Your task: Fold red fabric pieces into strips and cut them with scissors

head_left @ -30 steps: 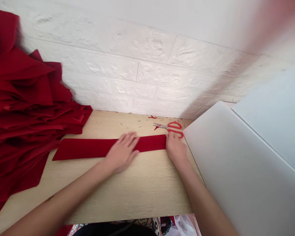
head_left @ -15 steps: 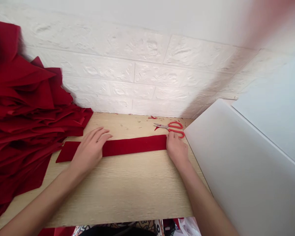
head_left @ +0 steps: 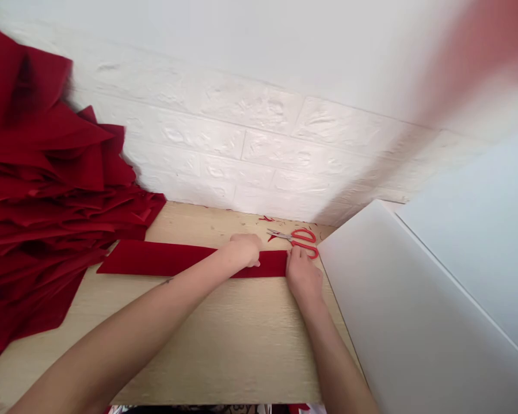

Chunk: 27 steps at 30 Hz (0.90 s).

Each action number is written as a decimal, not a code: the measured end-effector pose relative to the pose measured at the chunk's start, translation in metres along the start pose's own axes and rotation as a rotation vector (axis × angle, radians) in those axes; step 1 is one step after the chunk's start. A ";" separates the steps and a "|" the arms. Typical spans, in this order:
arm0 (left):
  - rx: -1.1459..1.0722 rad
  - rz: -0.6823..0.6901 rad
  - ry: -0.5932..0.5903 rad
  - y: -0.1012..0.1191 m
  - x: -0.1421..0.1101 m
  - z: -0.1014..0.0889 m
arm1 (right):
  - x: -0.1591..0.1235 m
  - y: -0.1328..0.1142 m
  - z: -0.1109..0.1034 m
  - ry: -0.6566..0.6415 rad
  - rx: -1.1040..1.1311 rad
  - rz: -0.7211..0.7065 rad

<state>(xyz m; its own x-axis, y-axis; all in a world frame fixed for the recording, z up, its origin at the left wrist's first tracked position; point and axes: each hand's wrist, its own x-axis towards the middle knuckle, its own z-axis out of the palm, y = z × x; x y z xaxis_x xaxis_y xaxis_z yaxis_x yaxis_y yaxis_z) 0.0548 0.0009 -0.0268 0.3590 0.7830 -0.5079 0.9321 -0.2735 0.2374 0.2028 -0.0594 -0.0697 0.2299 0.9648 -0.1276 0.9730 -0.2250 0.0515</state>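
A long strip of dark red felt (head_left: 164, 259) lies across the wooden tabletop (head_left: 224, 339). My left hand (head_left: 244, 248) rests on the strip near its right part, fingers curled down onto the cloth. My right hand (head_left: 301, 275) presses the strip's right end, fingertips on its edge. Red-handled scissors (head_left: 300, 238) lie just behind my right hand, apart from it, by the wall.
A tall pile of red felt pieces (head_left: 43, 207) fills the left side and overhangs the table. A white brick-pattern wall (head_left: 259, 149) runs behind. A white panel (head_left: 414, 310) borders the table on the right. Small red scraps (head_left: 266, 219) lie by the wall.
My left hand slid from the strip's left part to its right part, close to my right hand. The right hand stayed on the strip's end. The camera view shifted slightly.
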 end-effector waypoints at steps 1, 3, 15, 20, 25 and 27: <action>0.011 0.010 -0.015 -0.001 -0.001 -0.002 | -0.001 0.001 0.000 0.000 0.008 0.009; 0.035 0.051 -0.003 -0.005 -0.008 -0.003 | -0.001 0.002 0.000 -0.006 0.027 0.035; 0.016 0.014 0.208 -0.029 -0.034 0.026 | -0.003 0.003 0.005 0.086 0.091 -0.001; 0.034 -0.006 0.177 -0.026 -0.023 0.025 | -0.005 0.002 0.002 0.091 0.110 -0.010; 0.102 0.113 0.220 -0.027 -0.020 0.026 | -0.006 0.007 0.005 0.108 0.193 -0.021; 0.137 0.187 0.261 -0.030 -0.028 0.028 | -0.007 0.010 0.008 0.138 0.286 -0.059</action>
<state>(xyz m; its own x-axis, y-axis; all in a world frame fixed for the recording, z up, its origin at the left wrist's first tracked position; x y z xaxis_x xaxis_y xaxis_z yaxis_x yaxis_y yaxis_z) 0.0183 -0.0288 -0.0423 0.5165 0.8238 -0.2336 0.8555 -0.4842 0.1837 0.2107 -0.0698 -0.0765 0.1869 0.9823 0.0140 0.9555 -0.1785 -0.2349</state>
